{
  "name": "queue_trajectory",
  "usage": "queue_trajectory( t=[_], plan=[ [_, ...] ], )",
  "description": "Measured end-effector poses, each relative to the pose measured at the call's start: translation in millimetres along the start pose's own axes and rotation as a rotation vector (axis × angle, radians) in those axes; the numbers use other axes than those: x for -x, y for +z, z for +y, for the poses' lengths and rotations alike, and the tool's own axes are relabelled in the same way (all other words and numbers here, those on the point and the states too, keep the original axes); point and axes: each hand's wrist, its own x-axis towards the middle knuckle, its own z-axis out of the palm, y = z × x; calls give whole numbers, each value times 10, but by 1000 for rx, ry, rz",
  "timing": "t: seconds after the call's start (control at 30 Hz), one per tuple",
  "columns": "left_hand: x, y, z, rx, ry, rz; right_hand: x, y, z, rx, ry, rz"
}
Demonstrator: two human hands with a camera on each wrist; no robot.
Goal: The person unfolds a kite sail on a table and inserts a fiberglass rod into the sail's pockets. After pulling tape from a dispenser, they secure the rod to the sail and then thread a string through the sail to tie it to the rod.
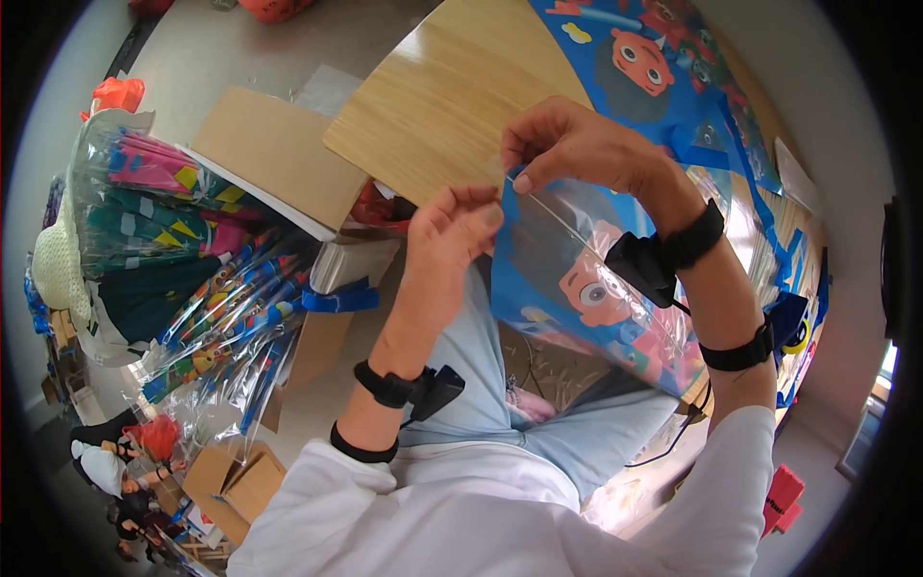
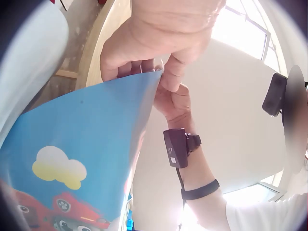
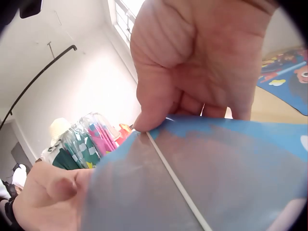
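A blue printed plastic sheet (image 1: pixel 538 288) with a cartoon face hangs over the person's lap, its upper corner raised. The right hand (image 1: pixel 601 159) pinches that corner between thumb and fingers, with a thin white rod (image 1: pixel 567 229) running down from it across the sheet. In the right wrist view the rod (image 3: pixel 178 184) starts under the thumb tip. The left hand (image 1: pixel 447 240) has its fingers bent at the sheet's left corner; in the left wrist view its thumb and fingers grip the sheet's edge (image 2: pixel 96 110).
A wooden table (image 1: pixel 433 91) lies ahead, with another printed blue sheet (image 1: pixel 615 87) on its right part. At the left are a cardboard box (image 1: pixel 260 144), clear-wrapped colourful packages (image 1: pixel 221 308), a pale hat (image 1: pixel 60 264) and an open carton (image 1: pixel 236 486).
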Motion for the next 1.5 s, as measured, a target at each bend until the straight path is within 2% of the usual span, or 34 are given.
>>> queue_trajectory(
  t=[0.07, 0.17, 0.4, 0.5, 0.6, 0.8, 1.1, 1.17, 1.4, 1.5],
  plan=[
    [-116, 10, 82, 5, 53, 34, 48, 66, -26, -8, -23, 60],
    [-217, -11, 91, 54, 65, -3, 98, 161, -59, -54, -58, 135],
    [-239, -46, 5, 167, 35, -23, 161, 214, -159, 12, -78, 165],
    [-201, 10, 65, 177, 45, 113, 167, 224, -169, 19, -76, 173],
    [-142, 62, 236, 183, 47, 59, 160, 239, -168, 33, -60, 188],
    [-219, -51, 76, 93, 78, 6, 159, 290, -170, 44, -73, 201],
    [-245, -95, 3, 235, -47, -58, 156, 288, -168, 57, -118, 141],
    [-230, -72, 1, 221, -60, -45, 123, 283, -87, 38, -177, 141],
    [-206, -118, -20, 177, -83, -87, 128, 296, -131, 41, -138, 157],
    [-134, -74, 11, -12, 19, 44, 131, 282, -137, 103, -134, 152]
  ],
)
